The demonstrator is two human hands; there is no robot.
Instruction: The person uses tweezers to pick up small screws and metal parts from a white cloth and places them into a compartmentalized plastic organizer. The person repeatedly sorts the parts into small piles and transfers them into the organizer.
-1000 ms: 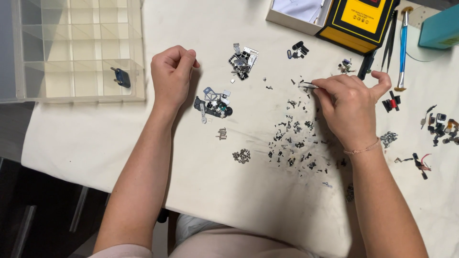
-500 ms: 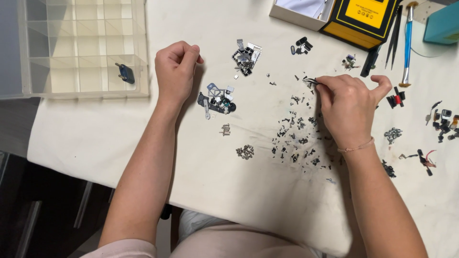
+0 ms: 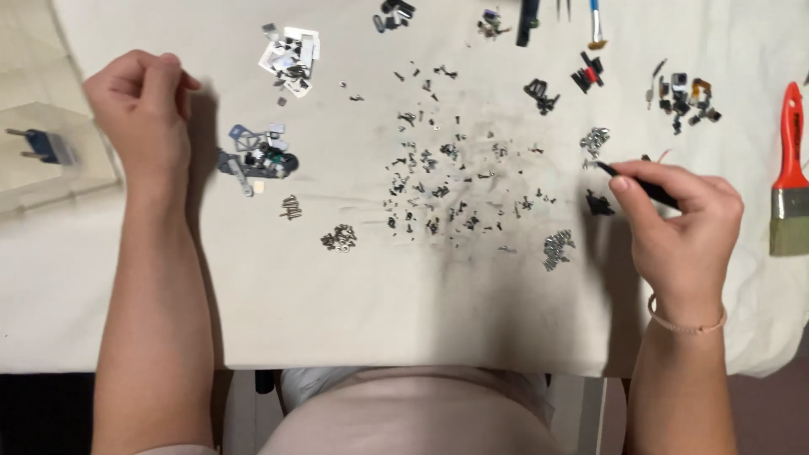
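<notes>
Place: I log this as a small-parts repair or teardown bench.
Surface: table [image 3: 337, 337] under a smudged white cloth.
Evidence: scattered tiny screws [image 3: 438, 190], dismantled parts [image 3: 257, 160], a red-handled brush [image 3: 790, 173], a clear compartment box [image 3: 50, 160].

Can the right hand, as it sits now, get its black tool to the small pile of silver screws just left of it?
Probably yes. The right hand holds a thin black tool pointing left, and the silver screw pile lies on open cloth just beside it, with nothing standing between.

Scattered screws [image 3: 447, 181] lie between both hands, paintbrush [image 3: 790, 173] far right.
</notes>
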